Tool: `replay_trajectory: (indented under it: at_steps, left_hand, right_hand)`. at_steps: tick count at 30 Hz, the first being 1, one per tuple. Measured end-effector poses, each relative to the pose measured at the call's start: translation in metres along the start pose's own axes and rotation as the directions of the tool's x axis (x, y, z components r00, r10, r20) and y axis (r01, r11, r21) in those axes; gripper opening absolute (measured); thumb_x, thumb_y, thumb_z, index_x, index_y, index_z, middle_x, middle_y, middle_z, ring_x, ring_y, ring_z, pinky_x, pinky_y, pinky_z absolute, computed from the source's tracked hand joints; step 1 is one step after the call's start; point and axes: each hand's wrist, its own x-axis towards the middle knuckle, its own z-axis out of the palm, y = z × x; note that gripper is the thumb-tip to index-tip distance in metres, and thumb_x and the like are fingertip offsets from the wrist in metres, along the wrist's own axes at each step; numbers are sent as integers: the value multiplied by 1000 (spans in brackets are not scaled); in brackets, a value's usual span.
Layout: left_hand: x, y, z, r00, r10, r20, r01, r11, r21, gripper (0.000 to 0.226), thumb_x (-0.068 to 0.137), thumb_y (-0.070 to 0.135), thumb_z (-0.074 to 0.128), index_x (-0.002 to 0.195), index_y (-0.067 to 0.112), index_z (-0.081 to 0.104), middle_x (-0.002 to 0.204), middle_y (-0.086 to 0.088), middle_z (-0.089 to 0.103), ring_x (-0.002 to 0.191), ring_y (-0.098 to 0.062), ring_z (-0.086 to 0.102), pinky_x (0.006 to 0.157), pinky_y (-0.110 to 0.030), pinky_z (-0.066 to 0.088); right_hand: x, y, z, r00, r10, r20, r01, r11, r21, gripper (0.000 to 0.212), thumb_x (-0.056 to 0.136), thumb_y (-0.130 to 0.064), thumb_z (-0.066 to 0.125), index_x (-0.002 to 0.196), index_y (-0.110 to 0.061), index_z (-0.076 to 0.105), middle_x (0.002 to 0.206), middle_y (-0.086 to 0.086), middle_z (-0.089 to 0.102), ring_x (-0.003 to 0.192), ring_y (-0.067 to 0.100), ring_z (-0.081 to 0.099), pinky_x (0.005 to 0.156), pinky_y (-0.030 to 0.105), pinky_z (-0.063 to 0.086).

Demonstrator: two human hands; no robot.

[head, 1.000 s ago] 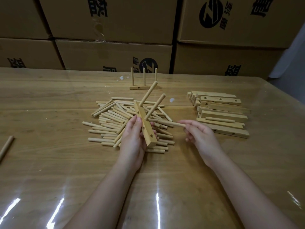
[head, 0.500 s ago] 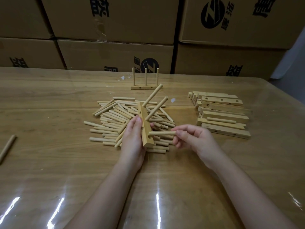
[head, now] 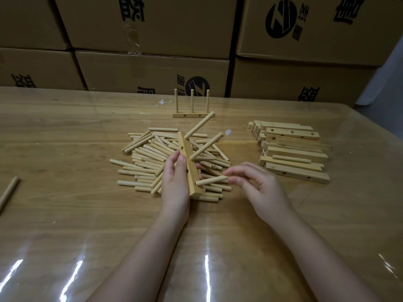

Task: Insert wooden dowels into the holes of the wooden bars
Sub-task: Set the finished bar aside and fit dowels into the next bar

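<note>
Three dowels belong to the held bar [head: 185,147]: two seated dowels [head: 207,146] slant up and away, and the third dowel [head: 211,180] is pinched by the right hand [head: 259,186], tip at the nearest hole, depth unclear. The left hand [head: 175,182] grips the bar, pale wood, tilted above the loose dowel pile [head: 148,158] at mid-table [head: 65,214]. One finished bar [head: 189,115] bears three upright dowels. One bar stack [head: 294,153] lies right, count unclear. One stray dowel [head: 8,192] lies far left. A second ago the third dowel was at the pile's right edge.
</note>
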Motion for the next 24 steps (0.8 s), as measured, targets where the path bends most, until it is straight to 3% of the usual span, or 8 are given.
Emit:
replay_trajectory:
  at_steps: [4, 8, 11, 17, 24]
  left_hand:
    - [-2, -1, -1, 998, 55, 5, -56, 996, 73, 16, 100, 26, 43, 109, 34, 53, 71, 4, 72, 56, -8, 64, 51, -21, 52]
    - [-2, -1, -1, 997, 77, 12, -78, 992, 97, 16, 101, 25, 42, 108, 36, 51, 70, 5, 72, 56, -7, 64, 51, -21, 52]
    - [-2, -2, -1, 995, 95, 32, -98, 988, 123, 17, 101, 25, 42, 114, 33, 50, 72, 8, 72, 59, -5, 66, 53, -21, 53]
    - [-3, -5, -1, 987, 130, 98, -146, 973, 177, 18, 101, 25, 42, 111, 37, 50, 77, 13, 72, 66, -4, 67, 56, -23, 55]
    - [-2, -7, -2, 983, 151, 100, -168, 968, 188, 18, 101, 25, 42, 112, 37, 49, 77, 15, 71, 70, -3, 67, 55, -21, 54]
  right_hand:
    - [0, 0, -1, 986, -168, -24, 160, 967, -200, 17, 86, -6, 60, 98, -12, 70, 87, -7, 62, 86, 10, 57, 78, 25, 46]
    - [1, -4, -2, 963, -270, -3, 254, 910, -328, 15, 87, -7, 59, 96, -7, 70, 84, 1, 64, 81, 12, 54, 75, 20, 41]
    - [0, -8, -2, 943, -333, 12, 307, 854, -419, 15, 83, 3, 62, 93, -4, 71, 81, 6, 63, 76, 19, 56, 72, 21, 41]
    - [0, -13, 2, 939, -343, 31, 317, 824, -470, 13, 83, 4, 62, 89, -3, 71, 77, 8, 61, 70, 20, 55, 74, 15, 35]
    - [0, -14, 3, 950, -309, 33, 292, 852, -434, 18, 87, -8, 54, 90, -3, 70, 77, 7, 60, 71, 21, 55, 70, 21, 40]
